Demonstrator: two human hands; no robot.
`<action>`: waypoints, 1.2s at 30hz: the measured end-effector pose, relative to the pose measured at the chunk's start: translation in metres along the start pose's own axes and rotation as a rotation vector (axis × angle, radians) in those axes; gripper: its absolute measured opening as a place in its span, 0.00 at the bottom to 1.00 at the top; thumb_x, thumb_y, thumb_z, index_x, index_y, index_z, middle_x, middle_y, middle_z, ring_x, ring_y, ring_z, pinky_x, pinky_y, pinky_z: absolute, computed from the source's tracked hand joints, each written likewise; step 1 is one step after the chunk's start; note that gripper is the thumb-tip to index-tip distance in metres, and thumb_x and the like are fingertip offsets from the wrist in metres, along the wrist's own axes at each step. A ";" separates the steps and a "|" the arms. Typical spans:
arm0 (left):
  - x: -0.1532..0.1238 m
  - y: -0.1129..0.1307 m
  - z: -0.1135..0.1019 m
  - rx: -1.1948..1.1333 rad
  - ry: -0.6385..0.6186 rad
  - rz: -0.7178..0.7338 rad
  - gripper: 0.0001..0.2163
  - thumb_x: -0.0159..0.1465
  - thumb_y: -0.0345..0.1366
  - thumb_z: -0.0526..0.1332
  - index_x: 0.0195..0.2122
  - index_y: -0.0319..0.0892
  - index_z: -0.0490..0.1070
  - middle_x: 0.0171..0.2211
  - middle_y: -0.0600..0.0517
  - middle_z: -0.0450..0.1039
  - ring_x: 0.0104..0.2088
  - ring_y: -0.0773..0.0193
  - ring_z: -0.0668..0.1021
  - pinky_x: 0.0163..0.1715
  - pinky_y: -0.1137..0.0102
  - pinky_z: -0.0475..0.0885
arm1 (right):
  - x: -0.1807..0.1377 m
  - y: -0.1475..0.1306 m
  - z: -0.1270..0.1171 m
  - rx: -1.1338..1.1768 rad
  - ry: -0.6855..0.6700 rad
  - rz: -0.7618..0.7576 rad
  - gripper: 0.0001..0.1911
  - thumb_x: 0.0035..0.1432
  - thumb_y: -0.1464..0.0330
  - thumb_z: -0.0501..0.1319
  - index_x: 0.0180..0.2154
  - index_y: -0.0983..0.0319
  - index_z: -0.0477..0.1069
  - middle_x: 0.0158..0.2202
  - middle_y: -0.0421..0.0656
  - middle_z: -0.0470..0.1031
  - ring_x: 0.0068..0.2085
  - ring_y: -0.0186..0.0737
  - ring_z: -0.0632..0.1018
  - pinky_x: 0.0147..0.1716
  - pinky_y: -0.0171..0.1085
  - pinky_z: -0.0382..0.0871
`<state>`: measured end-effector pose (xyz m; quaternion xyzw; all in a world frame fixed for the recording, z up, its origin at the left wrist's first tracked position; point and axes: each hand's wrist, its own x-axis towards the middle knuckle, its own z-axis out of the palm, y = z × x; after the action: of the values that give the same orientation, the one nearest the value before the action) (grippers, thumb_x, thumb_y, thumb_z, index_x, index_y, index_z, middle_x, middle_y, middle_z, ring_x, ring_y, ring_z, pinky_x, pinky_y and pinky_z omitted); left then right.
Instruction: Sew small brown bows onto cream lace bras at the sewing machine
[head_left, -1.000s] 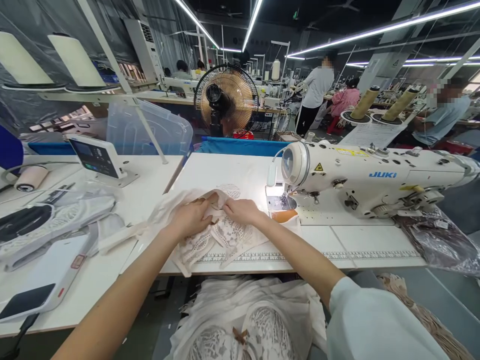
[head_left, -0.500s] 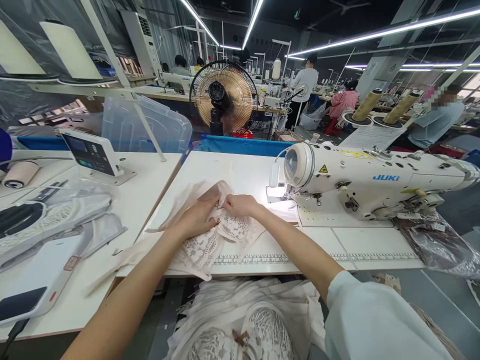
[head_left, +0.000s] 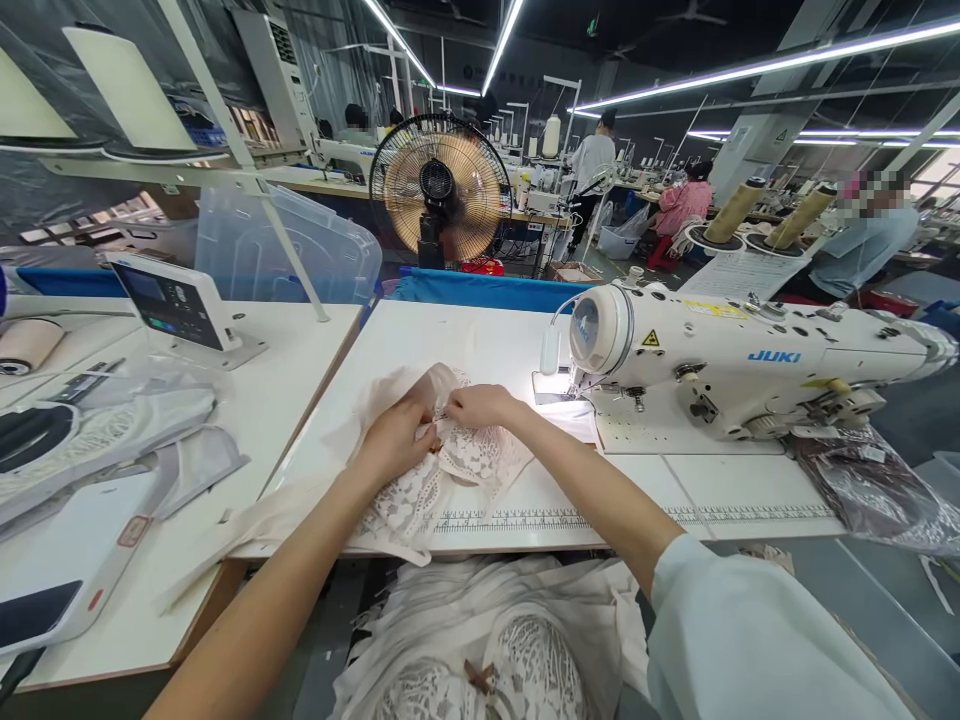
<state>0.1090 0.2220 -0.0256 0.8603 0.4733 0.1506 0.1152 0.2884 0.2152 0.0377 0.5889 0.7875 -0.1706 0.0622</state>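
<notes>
A pale pink lace garment point(head_left: 401, 505) lies bunched on the white sewing table point(head_left: 442, 335), its sheer fabric gathered upward at the top. My left hand point(head_left: 397, 440) is closed on its upper left part, thumb toward the middle. Close beside it, my right hand point(head_left: 480, 407) pinches the fabric with curled fingers. The spot between the two hands is partly hidden by the fingers. Right of my hands stands a JUKI sewing machine point(head_left: 712, 345), with a lit needle area and a piece of white fabric point(head_left: 574, 420) near it.
More cream lace pieces point(head_left: 480, 640) lie over my lap. On the left table are a control panel point(head_left: 172, 305), a white device point(head_left: 82, 550) and bagged lace pieces point(head_left: 150, 430). A fan point(head_left: 442, 190) stands behind the table. Plastic-wrapped dark fabric point(head_left: 870, 485) lies at right. Several people are farther back.
Both hands stay on the lace garment. My left hand has shifted slightly, with its thumb drawn in, and the gathered fabric at the top has changed shape a little.
</notes>
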 end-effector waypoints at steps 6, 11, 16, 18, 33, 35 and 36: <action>0.010 0.004 -0.006 -0.032 -0.034 -0.053 0.13 0.69 0.42 0.54 0.48 0.40 0.71 0.44 0.47 0.77 0.42 0.59 0.78 0.41 0.63 0.73 | -0.010 0.013 0.018 0.046 0.208 -0.092 0.17 0.68 0.55 0.53 0.41 0.59 0.73 0.49 0.45 0.74 0.44 0.40 0.77 0.32 0.34 0.61; 0.017 0.009 -0.005 0.004 -0.061 -0.094 0.15 0.70 0.47 0.54 0.40 0.40 0.72 0.30 0.52 0.74 0.31 0.63 0.76 0.35 0.65 0.71 | -0.014 0.021 0.024 0.095 0.166 -0.100 0.21 0.71 0.55 0.47 0.36 0.59 0.71 0.39 0.42 0.78 0.38 0.39 0.77 0.28 0.35 0.57; 0.012 0.010 0.004 0.022 0.010 -0.118 0.15 0.71 0.45 0.49 0.42 0.41 0.70 0.28 0.53 0.73 0.29 0.62 0.75 0.32 0.66 0.68 | -0.017 0.019 0.021 0.105 0.103 -0.039 0.18 0.71 0.56 0.45 0.39 0.59 0.67 0.39 0.42 0.79 0.38 0.42 0.77 0.30 0.36 0.58; 0.009 0.009 0.006 0.006 0.046 -0.126 0.16 0.71 0.45 0.46 0.42 0.44 0.69 0.28 0.52 0.75 0.29 0.60 0.76 0.30 0.67 0.65 | -0.018 0.018 0.021 0.099 0.099 -0.036 0.16 0.71 0.57 0.46 0.41 0.59 0.66 0.39 0.42 0.79 0.38 0.42 0.77 0.30 0.36 0.58; 0.006 0.004 0.009 -0.179 0.120 -0.092 0.15 0.68 0.47 0.45 0.37 0.46 0.67 0.26 0.52 0.76 0.28 0.59 0.77 0.29 0.67 0.64 | -0.008 0.004 0.016 0.089 0.082 -0.098 0.17 0.71 0.58 0.49 0.32 0.60 0.65 0.35 0.41 0.77 0.33 0.38 0.74 0.26 0.36 0.56; 0.005 0.004 0.010 -0.203 0.118 -0.090 0.14 0.68 0.47 0.46 0.38 0.46 0.67 0.28 0.52 0.77 0.29 0.59 0.78 0.30 0.68 0.65 | -0.008 0.006 0.017 0.128 0.083 -0.083 0.18 0.71 0.58 0.49 0.32 0.60 0.65 0.35 0.41 0.76 0.33 0.38 0.73 0.27 0.36 0.57; 0.005 0.003 0.010 -0.216 0.116 -0.089 0.14 0.68 0.47 0.46 0.38 0.46 0.67 0.28 0.52 0.78 0.30 0.60 0.78 0.30 0.68 0.65 | -0.008 0.007 0.017 0.147 0.079 -0.079 0.18 0.71 0.57 0.48 0.33 0.60 0.65 0.35 0.42 0.76 0.33 0.38 0.73 0.27 0.36 0.58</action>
<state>0.1179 0.2243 -0.0325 0.8110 0.4978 0.2447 0.1860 0.2954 0.2040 0.0228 0.5666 0.7974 -0.2070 -0.0194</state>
